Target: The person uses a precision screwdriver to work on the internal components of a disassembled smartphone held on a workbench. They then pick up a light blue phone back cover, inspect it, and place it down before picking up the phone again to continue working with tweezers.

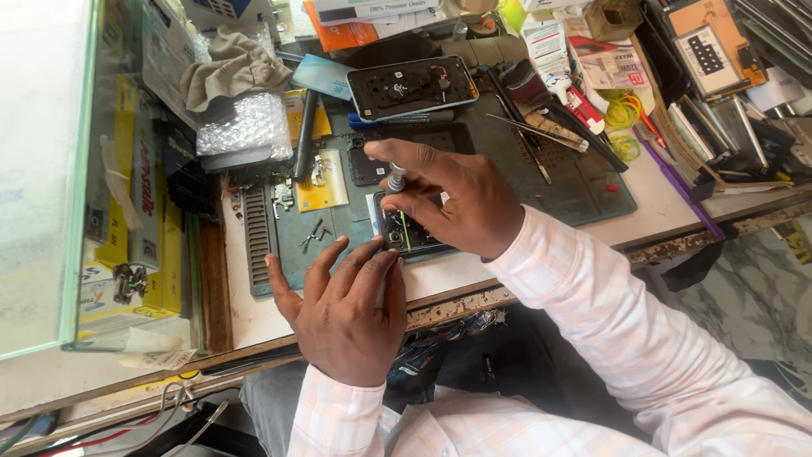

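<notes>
Here, your right hand (452, 199) pinches a small screwdriver (395, 178) between thumb and fingers, held nearly upright with its tip down on the opened phone (404, 233). The phone lies on the green work mat (584, 190) near the table's front edge, its long axis running away from you. Your left hand (342, 309) lies mostly open, gripping nothing, with its fingertips (385, 258) pressing the phone's near left corner. The phone sits just ahead of both hands; the right hand is over it, the left beside it. A second opened phone (412, 86) lies farther back.
</notes>
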